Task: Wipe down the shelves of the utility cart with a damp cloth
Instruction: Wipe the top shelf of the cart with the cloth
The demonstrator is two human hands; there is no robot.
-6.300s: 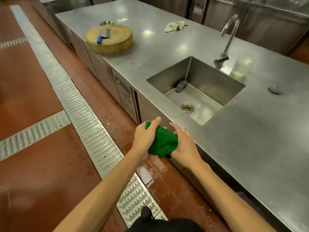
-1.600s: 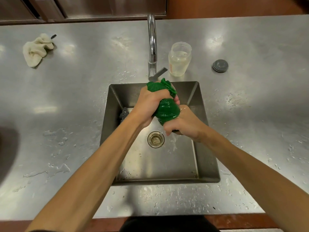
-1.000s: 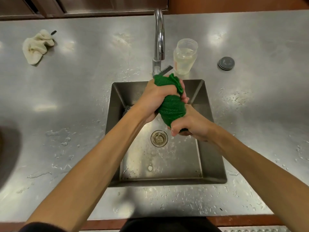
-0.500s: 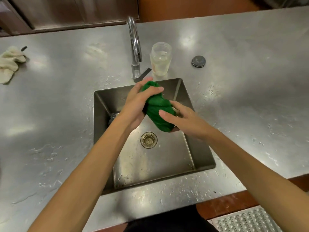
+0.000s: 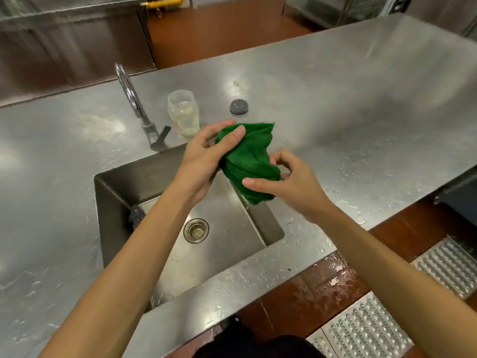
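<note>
Two hands, left hand (image 5: 206, 157) and right hand (image 5: 293, 188), grip the green cloth (image 5: 249, 156) over the sink (image 5: 116, 192) edge — jar (image 5: 183, 112), faucet (image 5: 129, 94) behind.

I see a wet steel desk (image 5: 348, 81) with sink (image 5: 144, 177) and tap (image 5: 128, 92). Red-brown floor (image 5: 304, 297), wet near the desk, steel grates (image 5: 361, 332) at right. Steel cabinets (image 5: 72, 47) behind, blurred. Light glare on the desk top.
</note>
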